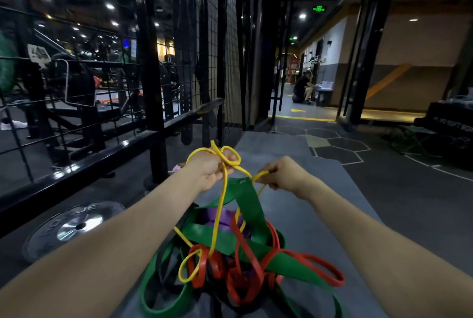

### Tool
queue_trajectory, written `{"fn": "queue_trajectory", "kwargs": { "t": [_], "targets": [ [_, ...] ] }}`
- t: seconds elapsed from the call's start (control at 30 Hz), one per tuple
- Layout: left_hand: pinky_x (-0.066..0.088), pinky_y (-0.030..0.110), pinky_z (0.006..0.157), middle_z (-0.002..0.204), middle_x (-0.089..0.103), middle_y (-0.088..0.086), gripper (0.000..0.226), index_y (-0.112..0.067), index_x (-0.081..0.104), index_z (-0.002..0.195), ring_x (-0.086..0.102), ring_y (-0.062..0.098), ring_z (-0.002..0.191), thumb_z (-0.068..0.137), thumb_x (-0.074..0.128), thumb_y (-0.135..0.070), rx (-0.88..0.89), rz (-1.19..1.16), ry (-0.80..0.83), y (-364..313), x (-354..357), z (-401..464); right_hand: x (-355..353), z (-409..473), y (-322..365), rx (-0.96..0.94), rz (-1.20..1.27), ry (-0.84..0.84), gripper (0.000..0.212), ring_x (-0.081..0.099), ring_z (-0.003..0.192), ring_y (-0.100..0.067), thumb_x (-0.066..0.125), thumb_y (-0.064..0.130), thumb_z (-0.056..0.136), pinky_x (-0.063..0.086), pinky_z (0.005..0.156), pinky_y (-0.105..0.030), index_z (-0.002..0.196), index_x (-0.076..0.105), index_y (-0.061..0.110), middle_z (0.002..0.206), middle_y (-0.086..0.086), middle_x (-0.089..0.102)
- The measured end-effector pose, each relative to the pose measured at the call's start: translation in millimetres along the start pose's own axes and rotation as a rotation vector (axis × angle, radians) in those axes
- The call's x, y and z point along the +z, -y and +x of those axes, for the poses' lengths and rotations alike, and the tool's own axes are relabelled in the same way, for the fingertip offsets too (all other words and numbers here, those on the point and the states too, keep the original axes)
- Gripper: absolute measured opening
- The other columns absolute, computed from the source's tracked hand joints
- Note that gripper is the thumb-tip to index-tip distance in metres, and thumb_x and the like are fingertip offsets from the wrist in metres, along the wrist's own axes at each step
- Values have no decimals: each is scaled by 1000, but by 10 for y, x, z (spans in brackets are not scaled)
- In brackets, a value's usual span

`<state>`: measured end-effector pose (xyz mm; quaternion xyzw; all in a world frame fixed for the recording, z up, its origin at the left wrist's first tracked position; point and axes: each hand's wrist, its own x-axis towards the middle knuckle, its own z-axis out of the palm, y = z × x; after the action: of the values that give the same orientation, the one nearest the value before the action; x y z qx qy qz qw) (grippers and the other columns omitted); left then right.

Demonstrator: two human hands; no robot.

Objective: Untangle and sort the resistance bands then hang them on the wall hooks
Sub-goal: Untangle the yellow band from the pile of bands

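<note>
A tangled heap of resistance bands lies on a grey mat (302, 205) in front of me: wide green bands (249, 205), red bands (314, 264), a purple band (226, 215) and dark ones underneath. A thin yellow band (220, 211) rises out of the heap. My left hand (211, 168) grips its looped upper part, which curls over my fingers. My right hand (280, 173) pinches another stretch of the same yellow band. A green band is lifted between both hands.
A black wire-grid wall and metal railing (143, 138) run along my left. A round weight plate (74, 225) lies on the floor at lower left. Dark benches stand at the far right, and a person sits far down the corridor (303, 87).
</note>
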<state>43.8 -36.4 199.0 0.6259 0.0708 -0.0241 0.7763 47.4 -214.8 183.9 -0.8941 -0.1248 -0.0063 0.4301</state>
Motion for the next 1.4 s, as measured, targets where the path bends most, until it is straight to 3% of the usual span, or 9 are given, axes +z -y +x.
{"fn": "queue_trajectory", "kwargs": {
  "t": [0.2, 0.3, 0.5, 0.63, 0.93, 1.07, 1.13, 1.3, 1.4],
  "targets": [
    [46, 39, 99, 78, 59, 11, 24, -2, 54, 77, 58, 19, 73, 95, 40, 2, -49, 15, 10, 10, 44, 21, -189, 98, 190, 121, 726, -184, 25, 46, 34, -4, 55, 1, 89, 41, 38, -13, 65, 60, 7, 41, 1, 53],
    [49, 37, 91, 74, 63, 11, 18, 1, 57, 106, 59, 19, 73, 94, 44, 2, -62, 32, 25, 40, 35, 25, -162, 156, 234, 160, 1043, -247, 31, 50, 39, -8, 48, 4, 93, 44, 39, -14, 64, 57, 8, 45, -2, 57],
    [49, 28, 69, 78, 59, 8, 23, -7, 56, 76, 57, 16, 72, 95, 43, -1, -67, 110, 58, 55, 37, 18, 11, 188, 234, 134, 662, -165, 17, 53, 50, -8, 51, 5, 92, 48, 45, -13, 85, 67, 6, 71, -4, 60],
    [50, 29, 75, 82, 62, 4, 19, -10, 59, 77, 58, 15, 78, 92, 50, -4, -44, 150, 156, 55, -2, -6, 113, 256, 281, 81, 518, -184, 21, 49, 47, -7, 53, 5, 92, 46, 46, -13, 108, 66, 1, 66, -4, 55],
    [52, 29, 68, 58, 69, -1, 15, -13, 62, 75, 67, 12, 63, 89, 58, -15, -144, 105, 183, 190, -150, -13, 331, 254, 280, 22, 345, -65, 22, 59, 53, -8, 58, -10, 83, 54, 65, -20, 105, 60, -9, 76, -12, 61],
    [50, 30, 71, 47, 64, 0, 23, -11, 58, 69, 64, 13, 54, 91, 56, -20, -165, 82, 148, 318, -196, -14, 424, 188, 307, -16, 307, 25, 22, 57, 69, -19, 57, -15, 81, 51, 87, -39, 102, 59, -8, 93, -20, 59],
    [48, 31, 70, 47, 63, 3, 27, -11, 52, 66, 62, 17, 63, 93, 52, -9, -152, 99, 127, 348, -211, -19, 447, 191, 315, -23, 306, 65, 26, 60, 70, -17, 50, -17, 84, 52, 85, -37, 109, 55, -13, 95, -21, 60],
    [54, 26, 50, 44, 59, 1, 29, -9, 51, 66, 61, 7, 41, 90, 47, 6, -104, 158, 51, 439, -439, 81, 498, 133, 175, -28, 206, 40, 28, 59, 66, -9, 47, -17, 85, 46, 59, -11, 112, 55, -14, 100, -23, 62],
    [50, 19, 41, 51, 58, 2, 18, -13, 56, 83, 61, 7, 40, 94, 46, -3, -92, 222, -19, 531, -664, 148, 679, 97, -62, -24, -8, 54, 24, 60, 83, -18, 59, -11, 81, 48, 72, -20, 105, 63, -12, 107, -29, 65]
  ]
}}
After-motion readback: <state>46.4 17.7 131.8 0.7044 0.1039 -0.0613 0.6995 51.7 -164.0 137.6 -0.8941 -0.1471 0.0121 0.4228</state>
